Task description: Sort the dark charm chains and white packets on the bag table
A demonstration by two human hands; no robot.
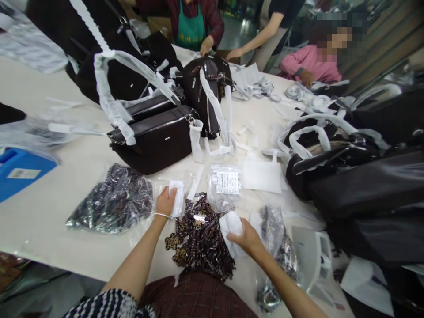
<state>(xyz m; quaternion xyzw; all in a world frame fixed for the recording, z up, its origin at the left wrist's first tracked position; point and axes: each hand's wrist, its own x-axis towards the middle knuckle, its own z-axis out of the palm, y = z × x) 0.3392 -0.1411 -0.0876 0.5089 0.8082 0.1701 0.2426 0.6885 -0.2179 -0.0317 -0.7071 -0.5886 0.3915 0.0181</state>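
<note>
My left hand (165, 201) is closed on a small white folded piece (178, 199), paper or cloth. My right hand (247, 238) grips a larger white wad (231, 226) of similar look, its thumb on top. Between the two hands lies a heap of dark coiled-cord charms (203, 236), with leopard-print flower-shaped tags (179, 256) at its left side. A clear plastic bag of dark charms (112, 198) rests left of my left hand. Beyond the heap is a clear packet with a printed white label (228, 182).
Dark handbags with white-wrapped handles stand ahead: one bag (159, 141) in the middle, another stack (357, 176) at right. A blue box (26, 170) sits at left, a grey-white plastic holder (313, 260) near my right forearm. Several people work across the table (79, 163).
</note>
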